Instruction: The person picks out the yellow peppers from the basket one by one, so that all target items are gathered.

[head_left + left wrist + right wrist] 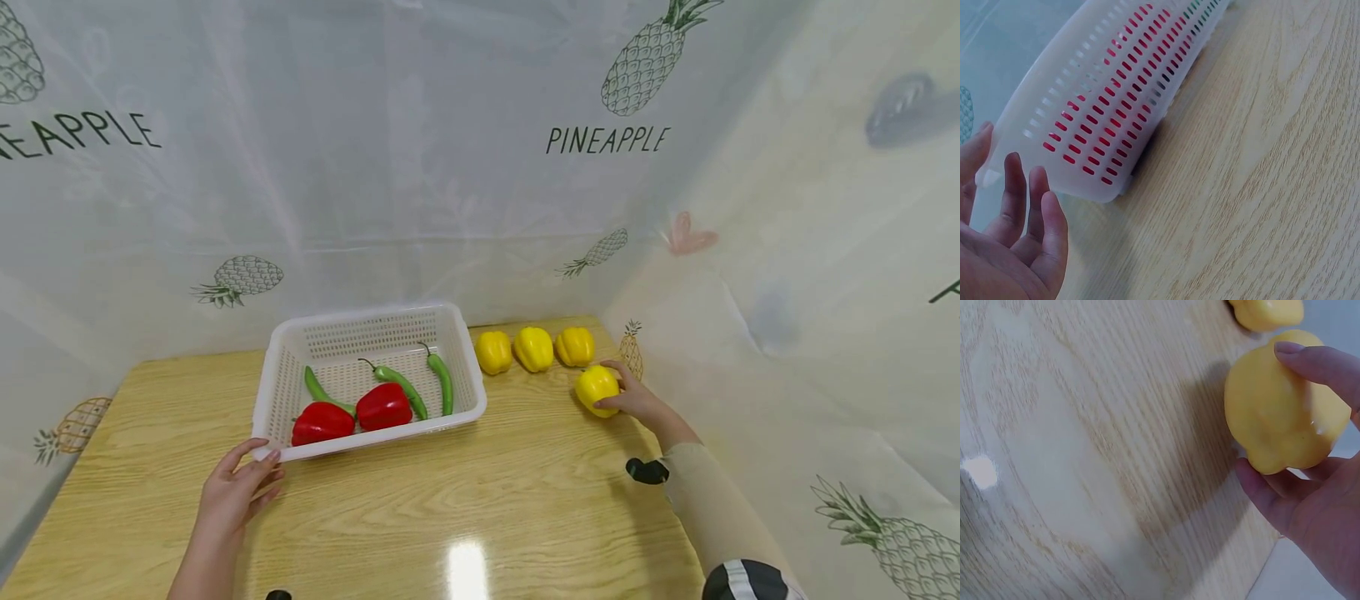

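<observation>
At the right of the table, my right hand (632, 395) grips a yellow bell pepper (597, 390), thumb on one side and fingers on the other. The right wrist view shows the same pepper (1279, 403) close up, its shadow on the wood beside it. My left hand (234, 487) pinches the near left corner of a white plastic basket (480, 392). In the left wrist view the other fingers (1054, 225) hang loosely below the rim. Inside the basket lie two red bell peppers (384, 407) and several long green peppers (442, 383).
Three more yellow bell peppers (533, 349) stand in a row right of the basket, along the table's back edge. A pale curtain (420, 167) printed with pineapples hangs behind the wooden table (420, 508) and along its right side.
</observation>
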The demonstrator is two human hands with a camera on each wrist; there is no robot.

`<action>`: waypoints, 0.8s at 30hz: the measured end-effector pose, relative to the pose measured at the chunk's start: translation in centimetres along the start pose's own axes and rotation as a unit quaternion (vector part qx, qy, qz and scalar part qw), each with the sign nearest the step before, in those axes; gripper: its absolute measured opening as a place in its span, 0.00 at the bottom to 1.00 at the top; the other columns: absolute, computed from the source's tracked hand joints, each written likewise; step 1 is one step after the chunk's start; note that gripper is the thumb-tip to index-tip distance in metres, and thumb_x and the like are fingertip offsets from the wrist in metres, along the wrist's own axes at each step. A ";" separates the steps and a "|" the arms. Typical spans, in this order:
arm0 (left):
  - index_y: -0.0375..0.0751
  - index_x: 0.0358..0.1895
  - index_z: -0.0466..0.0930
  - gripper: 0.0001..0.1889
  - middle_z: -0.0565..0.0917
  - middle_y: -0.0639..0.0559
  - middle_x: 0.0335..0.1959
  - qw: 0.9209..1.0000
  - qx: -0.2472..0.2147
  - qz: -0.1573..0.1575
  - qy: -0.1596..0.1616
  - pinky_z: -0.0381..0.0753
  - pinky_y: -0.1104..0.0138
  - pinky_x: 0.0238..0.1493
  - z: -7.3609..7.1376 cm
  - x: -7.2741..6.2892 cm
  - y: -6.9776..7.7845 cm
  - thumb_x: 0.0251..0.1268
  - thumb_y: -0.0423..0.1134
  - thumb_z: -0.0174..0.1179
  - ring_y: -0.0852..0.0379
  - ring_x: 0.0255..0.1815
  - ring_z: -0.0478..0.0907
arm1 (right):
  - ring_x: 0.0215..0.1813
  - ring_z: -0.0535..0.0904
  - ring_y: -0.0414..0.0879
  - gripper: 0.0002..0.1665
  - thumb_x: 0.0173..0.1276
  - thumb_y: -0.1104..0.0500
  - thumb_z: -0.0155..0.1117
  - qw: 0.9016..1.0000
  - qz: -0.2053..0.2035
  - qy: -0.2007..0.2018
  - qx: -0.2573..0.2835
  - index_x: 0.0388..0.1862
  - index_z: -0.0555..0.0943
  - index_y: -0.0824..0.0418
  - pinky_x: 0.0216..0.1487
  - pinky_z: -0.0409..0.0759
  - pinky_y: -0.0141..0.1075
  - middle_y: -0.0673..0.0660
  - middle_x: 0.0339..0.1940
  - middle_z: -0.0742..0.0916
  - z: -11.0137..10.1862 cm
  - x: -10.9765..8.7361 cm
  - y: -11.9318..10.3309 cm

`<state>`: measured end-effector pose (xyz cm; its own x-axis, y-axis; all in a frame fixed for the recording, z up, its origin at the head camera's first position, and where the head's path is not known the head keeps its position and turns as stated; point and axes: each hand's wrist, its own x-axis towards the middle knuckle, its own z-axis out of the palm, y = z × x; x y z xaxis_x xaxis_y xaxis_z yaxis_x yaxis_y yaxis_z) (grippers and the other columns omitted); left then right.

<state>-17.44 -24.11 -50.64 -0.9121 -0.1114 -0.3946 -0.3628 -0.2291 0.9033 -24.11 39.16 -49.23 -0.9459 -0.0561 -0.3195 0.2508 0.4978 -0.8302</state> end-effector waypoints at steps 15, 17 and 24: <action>0.62 0.50 0.74 0.14 0.85 0.61 0.27 1.000 0.009 -0.001 0.001 0.84 0.68 0.35 0.0 -0.1 0.1 0.65 0.41 0.65 0.63 0.31 0.84 | 0.67 0.59 0.70 0.55 0.62 0.64 0.70 0.996 0.016 0.082 -0.014 0.78 0.44 0.58 0.58 0.72 0.56 0.78 0.73 0.53 -0.3 0.5 1.0; 0.61 0.50 0.74 0.14 0.86 0.61 0.27 1.000 0.009 -0.002 0.000 0.84 0.69 0.36 0.1 -0.2 0.1 0.66 0.41 0.65 0.64 0.31 0.84 | 0.68 0.58 0.70 0.55 0.63 0.64 0.69 0.995 0.016 0.093 -0.016 0.78 0.44 0.59 0.61 0.68 0.59 0.78 0.73 0.54 -0.3 0.6 1.0; 0.62 0.46 0.76 0.12 0.86 0.61 0.27 1.000 0.003 -0.010 0.010 0.84 0.68 0.35 0.2 -0.2 0.2 0.64 0.41 0.66 0.63 0.30 0.83 | 0.71 0.53 0.70 0.56 0.63 0.65 0.68 0.992 0.024 0.125 -0.013 0.79 0.42 0.58 0.67 0.59 0.62 0.75 0.74 0.52 -0.4 1.0 1.3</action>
<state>-17.41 -23.89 -50.37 -0.9008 -0.1271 -0.4152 -0.3813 -0.2262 0.8964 -24.78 40.15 -50.44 -0.9552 0.1824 -0.2329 0.2947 0.5175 -0.8033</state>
